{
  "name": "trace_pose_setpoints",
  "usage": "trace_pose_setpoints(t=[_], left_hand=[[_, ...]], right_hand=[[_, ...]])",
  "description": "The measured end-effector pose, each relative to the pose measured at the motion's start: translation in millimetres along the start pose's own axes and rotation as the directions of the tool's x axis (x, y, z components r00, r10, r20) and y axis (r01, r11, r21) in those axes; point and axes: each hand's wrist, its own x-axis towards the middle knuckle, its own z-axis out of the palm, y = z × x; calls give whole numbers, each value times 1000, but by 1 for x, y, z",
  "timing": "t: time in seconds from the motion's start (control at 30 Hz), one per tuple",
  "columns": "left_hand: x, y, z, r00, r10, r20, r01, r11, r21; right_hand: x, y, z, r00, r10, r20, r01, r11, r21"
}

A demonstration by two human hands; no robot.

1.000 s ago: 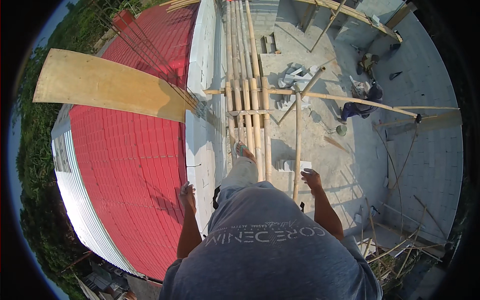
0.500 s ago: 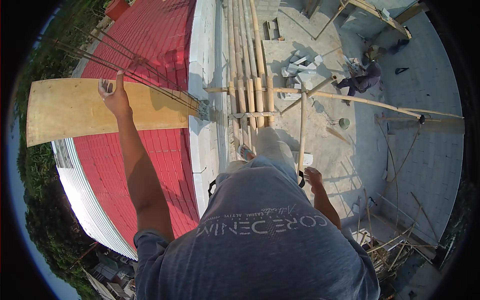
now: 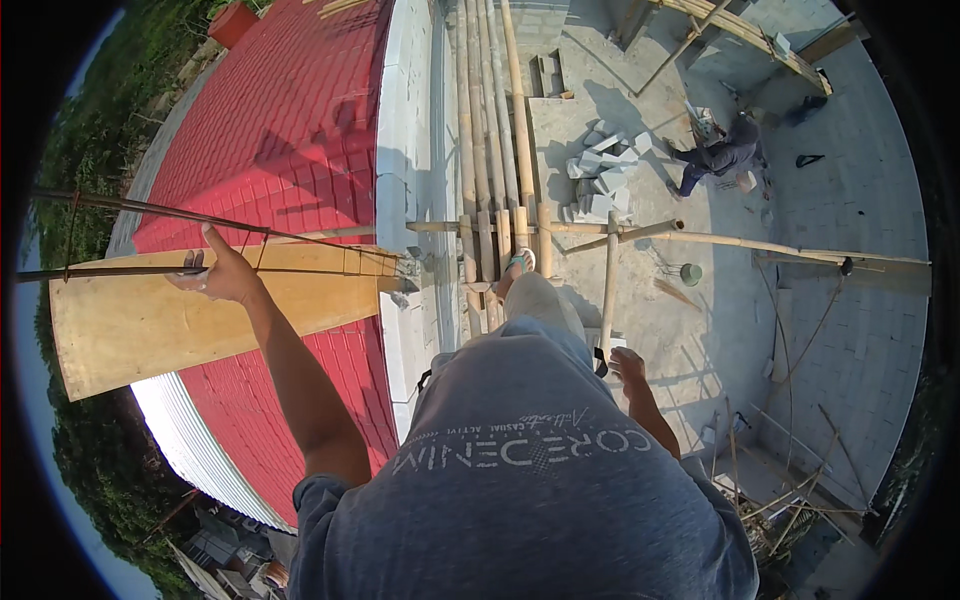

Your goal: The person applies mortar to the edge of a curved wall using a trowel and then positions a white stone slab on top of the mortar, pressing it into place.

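Grips the thin steel rods (image 3: pixel 110 270) with the left hand (image 3: pixel 215 275), fingers curled round them and thumb raised, directly above the plywood board (image 3: pixel 150 325). Differs from a second ago, when that hand hung low by the waist, far right of the board; half a second ago had already swung up over the board's top edge. Means the rods are now firmly in hand, lying lengthwise across the board and running off past its left end. Appears to clench the right hand (image 3: pixel 627 365) around the lower end of an upright bamboo pole (image 3: pixel 609 290), well to the right of the board, much as before. Stands with one sandalled foot (image 3: pixel 518 263) on the bamboo scaffold (image 3: pixel 490 120), just right of the board's inner end. Looks down past the board onto a red roof (image 3: pixel 290 120) beneath it. As for containers: shows a small green bucket (image 3: pixel 691 273) on the concrete floor far right of the board, contents too small to tell, and a red tub (image 3: pixel 232 20) well above the board at the roof's far corner, contents likewise unclear. Farther right again, shows a crouching co-worker (image 3: pixel 722 158) beside a heap of pale blocks (image 3: pixel 600 165).
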Motion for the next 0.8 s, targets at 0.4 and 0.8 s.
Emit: trace_pose_setpoints(t=[0.4, 0.8], left_hand=[[0, -53, 8, 990, -127, -69, 101, 949, -297], [2, -54, 4, 980, -17, -196, -21, 982, -188]], right_hand=[[49, -209, -10, 962, -271, 18, 271, 955, -120], [76, -275, 15, 953, -294, 66, 295, 868, -399]])
